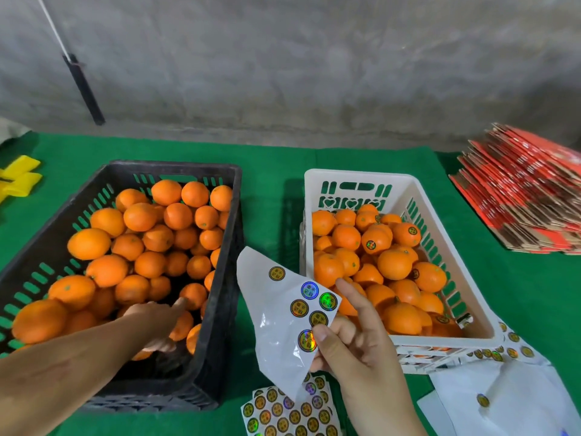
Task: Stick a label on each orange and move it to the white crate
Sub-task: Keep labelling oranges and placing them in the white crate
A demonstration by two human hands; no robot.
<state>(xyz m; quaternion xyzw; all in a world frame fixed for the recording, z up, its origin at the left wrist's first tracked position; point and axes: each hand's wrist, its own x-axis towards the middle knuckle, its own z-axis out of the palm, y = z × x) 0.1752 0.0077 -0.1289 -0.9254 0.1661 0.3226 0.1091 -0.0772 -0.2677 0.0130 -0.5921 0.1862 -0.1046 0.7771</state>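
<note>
Two crates w/ oranges on desk. Our left hand [157, 319] reaches into black crate [220, 278], fingers curling on an orange [180, 325]; right hand [352, 344] pinches label sheet [283, 313] beside white crate [405, 190]. Step: picking fruit. Next, we judge: lift it, peel a label, stick.

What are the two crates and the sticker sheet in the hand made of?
Black crate: looks like matte moulded plastic, with rows of slots in its walls. White crate: likely smoother plastic, with slots and heart cutouts. Sticker sheet: seems to be glossy coated paper; it curls and shows glare. Its round stickers look like shiny foil, flashing rainbow colours.
</note>
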